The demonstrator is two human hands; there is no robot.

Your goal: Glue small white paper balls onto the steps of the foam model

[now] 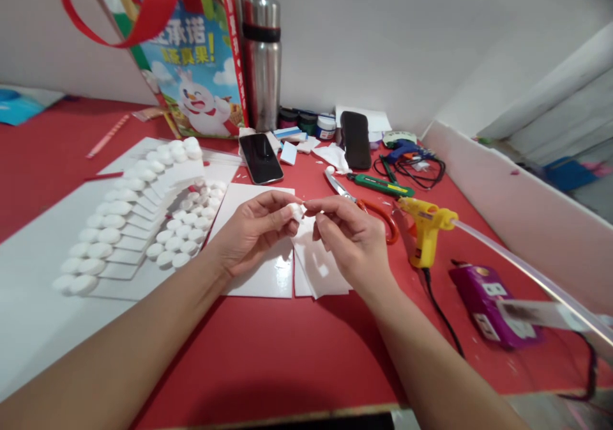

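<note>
My left hand [258, 229] pinches a small crumpled white piece [297, 211], perhaps paper or soft clay, between thumb and fingers. At the piece's right side, the fingertips of my right hand [349, 232] close in a pinch on its edge. Both hands hover above white boards [261, 276] and white sheets [325, 273] lying on the red table [287, 353]. To the left, rows of white discs [115, 221] rest on a stepped white model [143, 225]. More small white discs [182, 232] are clustered beside it.
A yellow glue gun [426, 229], orange-handled scissors [383, 216] and a green cutter [380, 184] lie at right. Beyond them sits a purple box [493, 305]. Along the back are phones [261, 157], a steel flask [262, 66], paint jars [306, 123] and a printed bag [196, 66].
</note>
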